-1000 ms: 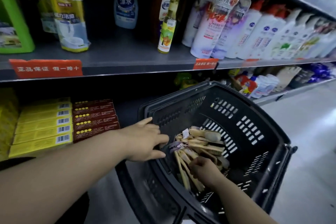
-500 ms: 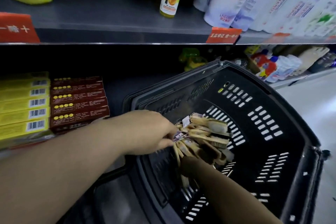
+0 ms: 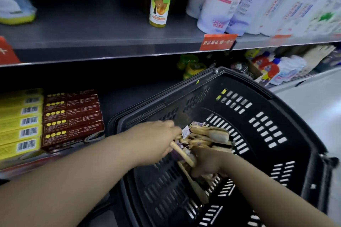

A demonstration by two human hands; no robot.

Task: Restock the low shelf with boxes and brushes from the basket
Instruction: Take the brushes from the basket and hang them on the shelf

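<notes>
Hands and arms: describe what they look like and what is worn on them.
Both forearms are bare up to the frame edge; no sleeves show. The left hand and right hand wear no gloves, and no rings, watch or bracelet are visible. Motion blur hides the fingers' finer detail.

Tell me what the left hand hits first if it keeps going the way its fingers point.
The left hand points right, into the basket. It would meet the brushes first; its fingertips look already at their tagged ends, though blur hides the contact.
</notes>
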